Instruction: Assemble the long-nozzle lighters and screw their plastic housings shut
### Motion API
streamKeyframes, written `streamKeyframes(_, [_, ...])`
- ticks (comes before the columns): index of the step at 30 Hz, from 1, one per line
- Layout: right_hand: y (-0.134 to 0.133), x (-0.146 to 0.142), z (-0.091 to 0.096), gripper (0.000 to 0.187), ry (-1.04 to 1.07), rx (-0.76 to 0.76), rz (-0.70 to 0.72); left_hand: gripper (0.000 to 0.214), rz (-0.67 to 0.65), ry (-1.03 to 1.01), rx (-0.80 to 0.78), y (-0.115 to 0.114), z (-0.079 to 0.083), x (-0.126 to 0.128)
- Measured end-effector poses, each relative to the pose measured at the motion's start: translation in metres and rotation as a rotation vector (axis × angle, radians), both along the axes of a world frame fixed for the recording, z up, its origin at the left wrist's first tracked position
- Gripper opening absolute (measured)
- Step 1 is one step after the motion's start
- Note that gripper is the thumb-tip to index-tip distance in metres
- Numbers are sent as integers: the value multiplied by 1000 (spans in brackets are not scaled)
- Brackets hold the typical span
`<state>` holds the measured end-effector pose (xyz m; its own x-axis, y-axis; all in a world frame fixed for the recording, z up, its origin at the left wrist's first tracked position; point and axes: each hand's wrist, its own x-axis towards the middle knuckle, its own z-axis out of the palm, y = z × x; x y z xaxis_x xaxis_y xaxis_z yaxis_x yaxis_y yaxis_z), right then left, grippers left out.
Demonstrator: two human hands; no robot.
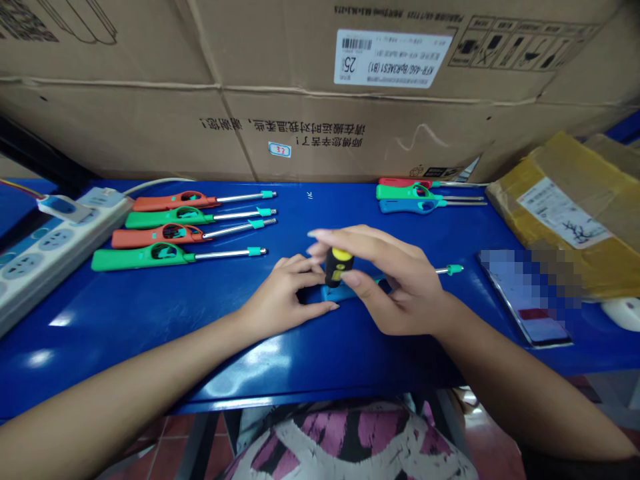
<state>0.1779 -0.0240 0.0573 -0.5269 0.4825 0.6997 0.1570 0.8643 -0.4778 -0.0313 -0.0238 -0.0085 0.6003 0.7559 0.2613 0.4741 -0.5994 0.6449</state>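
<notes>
A blue long-nosed lighter (332, 294) lies on the table, its metal tube with a turquoise tip poking out to the right behind my right hand. My left hand (277, 293) rests on the table, with fingers and thumb closed about the lighter's handle end. Above that end, my right hand (395, 280) grips a short screwdriver (335, 268) with a black and yellow handle. The screwdriver stands roughly upright; its shaft and tip do not show. The middle of the lighter is hidden under my right hand.
Several green and orange lighters (173, 255) lie in a row at left, beside a white power strip (60, 243). Red, green and blue lighters (407, 206) lie at the back right. A phone (525, 300) and a taped parcel (570, 220) sit at right. A large carton (290, 60) stands behind.
</notes>
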Motion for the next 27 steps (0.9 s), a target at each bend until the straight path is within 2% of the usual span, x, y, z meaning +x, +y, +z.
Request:
streamKeyframes(5, [2, -1, 0, 29, 113, 88, -96, 24, -1, 8, -69, -1, 1, 1])
streamKeyframes(10, [2, 2, 4, 32, 18, -49, 54, 25, -5, -8, -13, 0, -1, 0])
streamKeyframes(16, [4, 1, 0, 34, 122, -25, -40, 27, 9, 15, 26, 0, -3, 1])
streamKeyframes(20, [2, 1, 1, 30, 111, -165, 115, 28, 17, 7, 23, 0, -4, 1])
streamKeyframes(22, [0, 1, 2, 29, 124, -184, 146, 28, 17, 5, 12, 0, -5, 1])
streamKeyframes(27, [0, 0, 2, 25, 94, -70, -28, 25, 7, 25, -25, -2, -1, 2])
